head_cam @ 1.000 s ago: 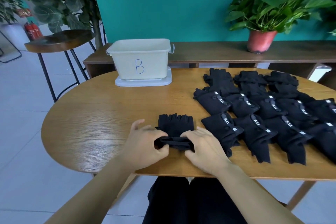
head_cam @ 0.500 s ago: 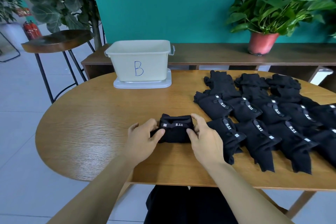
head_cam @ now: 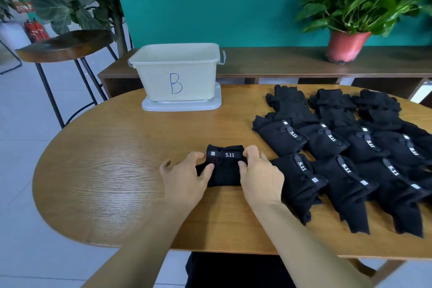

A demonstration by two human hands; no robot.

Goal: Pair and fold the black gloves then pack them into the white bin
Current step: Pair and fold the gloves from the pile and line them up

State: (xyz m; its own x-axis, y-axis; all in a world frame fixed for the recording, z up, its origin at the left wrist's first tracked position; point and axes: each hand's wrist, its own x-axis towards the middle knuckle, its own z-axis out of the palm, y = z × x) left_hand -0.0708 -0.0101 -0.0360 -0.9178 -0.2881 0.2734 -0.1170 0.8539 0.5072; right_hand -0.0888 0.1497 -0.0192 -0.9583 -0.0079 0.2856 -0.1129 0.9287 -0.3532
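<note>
A folded pair of black gloves (head_cam: 225, 172) lies on the wooden table (head_cam: 98, 170) near its front edge. Its "5.11" strap runs left to right along the far side. The left hand (head_cam: 185, 179) and right hand (head_cam: 260, 176) pinch its two ends, thumbs on top, hiding both sides. The white bin (head_cam: 175, 72) stands well behind.

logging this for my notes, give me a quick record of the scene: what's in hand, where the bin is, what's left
held item: folded glove pair, strap reading 5.11 on top, lying on the table
left hand: pinches the pair's left edge
right hand: pinches its right edge
white bin: marked B, at the table's far side; inside not visible
remaining gloves: black, in rows on the table's right side
step: pair folded, not yet in the bin
</note>
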